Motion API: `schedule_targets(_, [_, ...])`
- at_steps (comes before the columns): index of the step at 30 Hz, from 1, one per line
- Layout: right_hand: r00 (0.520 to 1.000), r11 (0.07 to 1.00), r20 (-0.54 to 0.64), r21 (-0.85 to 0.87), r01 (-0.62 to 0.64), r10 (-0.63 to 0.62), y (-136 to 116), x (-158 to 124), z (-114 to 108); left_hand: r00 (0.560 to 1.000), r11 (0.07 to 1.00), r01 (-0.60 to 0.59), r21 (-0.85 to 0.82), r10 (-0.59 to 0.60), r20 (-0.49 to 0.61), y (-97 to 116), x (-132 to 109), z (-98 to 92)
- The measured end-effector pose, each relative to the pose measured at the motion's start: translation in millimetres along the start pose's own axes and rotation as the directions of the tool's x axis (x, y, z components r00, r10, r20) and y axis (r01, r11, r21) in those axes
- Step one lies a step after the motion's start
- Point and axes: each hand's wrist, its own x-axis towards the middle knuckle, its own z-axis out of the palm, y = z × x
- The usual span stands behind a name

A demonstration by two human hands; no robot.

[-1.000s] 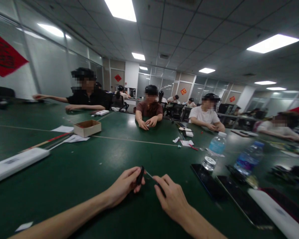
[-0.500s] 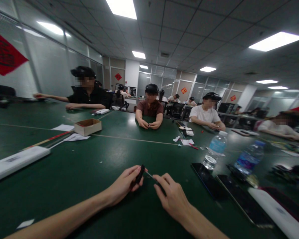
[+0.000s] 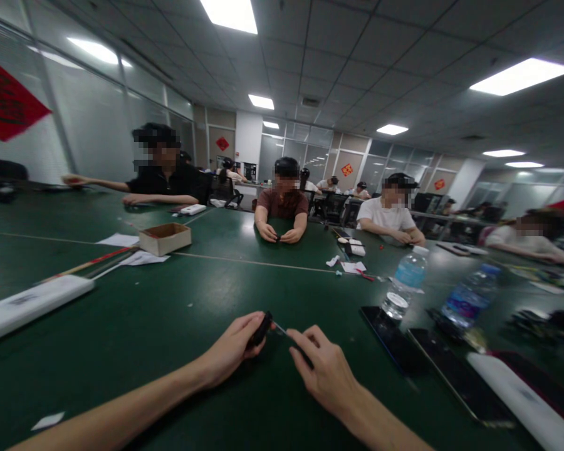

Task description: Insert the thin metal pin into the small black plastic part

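Note:
A small black object is pinched between the thumb and fingers of my left hand, just above the green table. My right hand grips a thin tool with a slim metal shaft, which looks like a screwdriver. Its handle is mostly covered by my fingers. The shaft points left, and its tip meets the black object or lies right beside it; the exact contact is too small to make out.
Right of my hands lie two dark phones, a clear water bottle, a blue-labelled bottle and a white bar-shaped case. At left are another white case and an open cardboard box. Several people sit across the table.
The black object has turned slightly in my left hand and shows more of its side. My right hand and the tool have barely shifted.

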Motion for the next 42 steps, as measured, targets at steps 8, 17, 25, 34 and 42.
schedule_targets(8, [1.000, 0.999, 0.000, -0.032, -0.006, 0.006, -1, -1, 0, 0.997, 0.997, -0.026, 0.079, 0.032, -0.069, 4, -2, 1.3])
schedule_targets(17, [0.999, 1.000, 0.030, -0.003, 0.023, -0.023, -2, -1, -2, 0.993, 0.989, -0.055, 0.139, 0.069, -0.101, 2, -2, 1.9])
schedule_targets(25, [0.993, 0.992, 0.027, 0.040, 0.117, -0.118, 1, -9, -4, 1.000, 0.993, -0.014, 0.115, 0.012, 0.015, 6, -5, 0.1])
schedule_targets(34, [0.971, 0.969, 0.006, 0.064, 0.239, -0.240, 4, -11, -8, 0.974, 0.995, 0.079, 0.054, -0.089, 0.209, 9, -9, -11.4])
schedule_targets(42, [0.966, 0.964, 0.013, 0.069, 0.258, -0.260, 6, -12, -9, 0.932, 0.983, 0.156, 0.097, -0.179, 0.316, 18, -10, -14.4])
